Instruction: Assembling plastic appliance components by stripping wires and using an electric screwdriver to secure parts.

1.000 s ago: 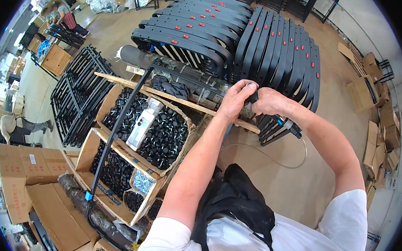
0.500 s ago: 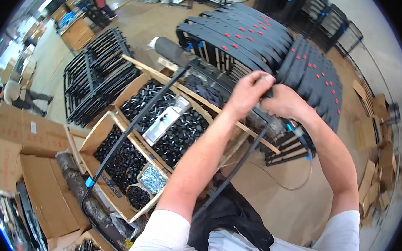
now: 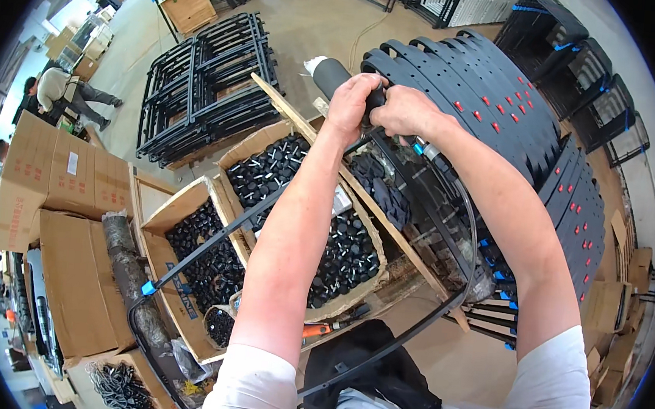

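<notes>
Both my hands are together at the far end of a black metal tube frame [image 3: 223, 237], above the parts boxes. My left hand [image 3: 352, 109] is closed round a small dark piece [image 3: 376, 99] at the frame's end. My right hand [image 3: 410, 111] is closed against the same piece from the right, its fingertips partly hidden. Below my right wrist is a dark cylindrical tool [image 3: 435, 157] with a blue ring and a hose; whether my right hand touches it cannot be told. A blue clip [image 3: 148, 288] sits on the frame's near left part.
Cardboard boxes [image 3: 221, 205] of black-headed screws stand beneath the frame, beside a wooden slat [image 3: 395, 218]. An orange-handled tool [image 3: 317, 330] lies near my waist. Stacked black curved panels [image 3: 465, 85] with red tabs are at right, black metal racks [image 3: 207, 82] far left. A person [image 3: 69, 91] bends at left.
The view has swung right. My hands, still together, now appear further left and higher, at the frame's far end. The hosed tool has shifted closer beneath my right hand.
</notes>
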`<action>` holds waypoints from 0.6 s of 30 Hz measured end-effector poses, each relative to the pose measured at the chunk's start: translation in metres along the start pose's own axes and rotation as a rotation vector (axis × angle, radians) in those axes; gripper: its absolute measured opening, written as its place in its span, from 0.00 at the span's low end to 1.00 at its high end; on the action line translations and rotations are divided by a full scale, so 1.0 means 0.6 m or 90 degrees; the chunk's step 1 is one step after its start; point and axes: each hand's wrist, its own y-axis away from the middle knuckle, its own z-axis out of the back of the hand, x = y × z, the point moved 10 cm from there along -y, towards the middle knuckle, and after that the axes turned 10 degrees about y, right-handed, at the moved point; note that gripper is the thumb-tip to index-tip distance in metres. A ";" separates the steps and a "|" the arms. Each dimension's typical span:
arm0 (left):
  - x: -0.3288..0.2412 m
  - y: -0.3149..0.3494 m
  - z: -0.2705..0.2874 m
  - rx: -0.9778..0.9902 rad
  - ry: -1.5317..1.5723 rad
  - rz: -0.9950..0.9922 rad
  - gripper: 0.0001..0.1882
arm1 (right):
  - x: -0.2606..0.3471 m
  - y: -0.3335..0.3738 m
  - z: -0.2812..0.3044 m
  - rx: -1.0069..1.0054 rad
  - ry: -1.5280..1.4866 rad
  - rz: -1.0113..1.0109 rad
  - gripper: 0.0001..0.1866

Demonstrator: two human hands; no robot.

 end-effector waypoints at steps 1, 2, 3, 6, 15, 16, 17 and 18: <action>0.002 -0.003 0.008 -0.003 0.004 -0.015 0.12 | 0.001 -0.006 -0.004 0.002 -0.001 0.006 0.15; 0.008 -0.007 0.010 -0.007 0.009 -0.010 0.12 | -0.001 -0.009 -0.004 0.001 -0.003 0.008 0.15; 0.013 -0.010 0.011 -0.010 0.014 -0.005 0.12 | -0.003 -0.013 -0.002 -0.001 -0.005 0.009 0.15; 0.016 -0.024 0.009 0.005 -0.002 -0.002 0.14 | -0.006 -0.020 0.005 0.029 0.013 0.003 0.15; 0.025 -0.023 0.008 -0.011 -0.011 0.027 0.14 | -0.015 -0.028 0.000 0.045 -0.021 0.016 0.16; 0.024 -0.024 0.012 -0.020 0.000 0.027 0.13 | -0.014 -0.029 -0.001 0.055 -0.008 0.015 0.16; 0.026 -0.024 0.010 -0.021 -0.001 0.028 0.13 | -0.016 -0.031 -0.004 0.065 0.006 0.012 0.16; 0.028 -0.024 0.004 -0.012 -0.001 0.029 0.13 | -0.018 -0.031 -0.005 0.066 0.004 0.012 0.16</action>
